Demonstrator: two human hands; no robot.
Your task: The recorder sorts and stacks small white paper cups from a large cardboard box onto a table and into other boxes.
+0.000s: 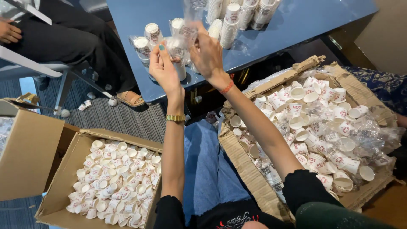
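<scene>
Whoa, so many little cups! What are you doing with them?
A person's left hand and right hand are raised over the blue table, both gripping a clear plastic sleeve with small paper cups in it. Stacks of cups stand on the table. A cardboard box on the left and a torn box on the right are both full of loose cups.

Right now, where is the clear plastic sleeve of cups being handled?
In the head view, top centre: the plastic sleeve of cups is held up between the left hand and right hand, over the blue table's near edge.
</scene>
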